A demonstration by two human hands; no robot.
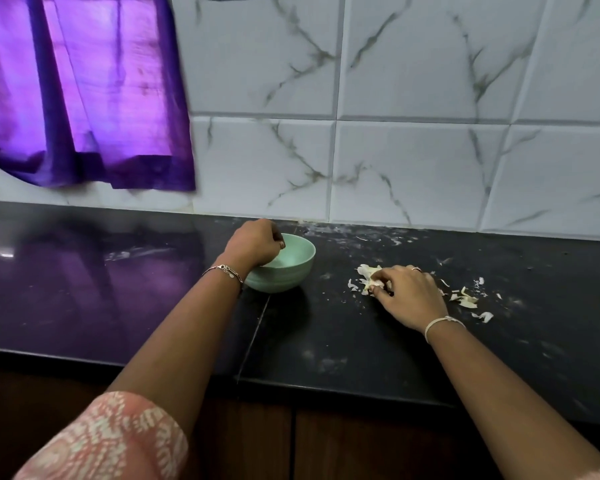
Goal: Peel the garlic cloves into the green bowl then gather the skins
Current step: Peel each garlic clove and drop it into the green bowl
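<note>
Skins (368, 273) centre right part-gathered, some pinched in right grip (407, 294); left grip (257, 242) curled over green bowl (286, 275), hold unclear.

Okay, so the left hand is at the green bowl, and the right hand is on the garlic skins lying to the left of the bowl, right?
Not quite. The head view shows the garlic skins, with the right hand on them, lying to the right of the green bowl, not the left. The left hand is at the bowl.
</note>
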